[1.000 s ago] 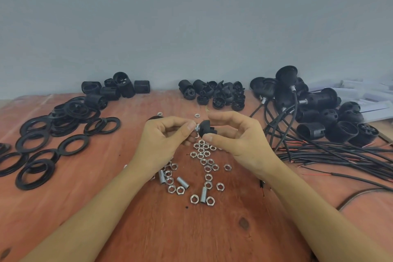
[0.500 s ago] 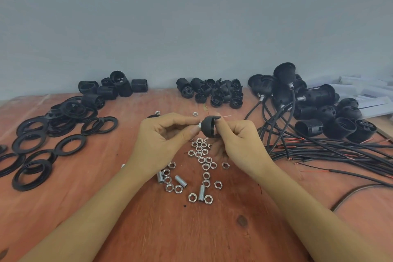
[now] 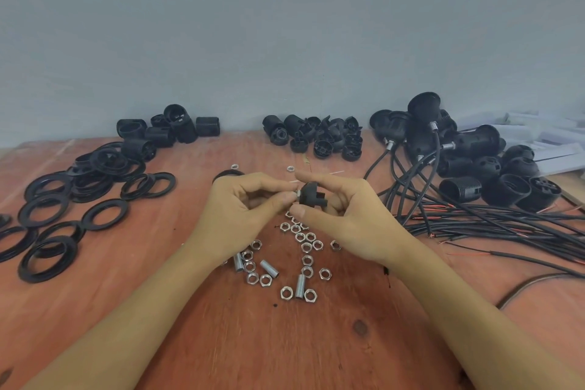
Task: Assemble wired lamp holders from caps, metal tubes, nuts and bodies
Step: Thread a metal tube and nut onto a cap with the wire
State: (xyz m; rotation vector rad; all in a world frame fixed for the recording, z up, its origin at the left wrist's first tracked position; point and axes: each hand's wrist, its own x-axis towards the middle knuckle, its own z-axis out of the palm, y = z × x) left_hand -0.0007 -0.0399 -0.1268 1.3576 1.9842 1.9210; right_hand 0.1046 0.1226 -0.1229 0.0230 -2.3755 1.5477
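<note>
Two hands up, just above the table (image 3: 221,342). My right hand (image 3: 348,215) pinches a black cap (image 3: 308,196), thumb below and index finger above; the other fingers are curled behind it. My left hand (image 3: 243,209) has thumb and index tip pressed together on a small metal piece (image 3: 297,194) at the cap's left end. Whether it is a nut or a tube end, I cannot tell. The cap sits above the nuts (image 3: 300,241) scattered on the wood, with three metal tubes (image 3: 269,267) among them, nearer me. Rear centre: pile of loose caps (image 3: 316,136). Rear left: bodies (image 3: 164,130), black rings (image 3: 47,212) spread in front. Right: wired holders (image 3: 459,152), cables (image 3: 506,225) running off rightward.
</note>
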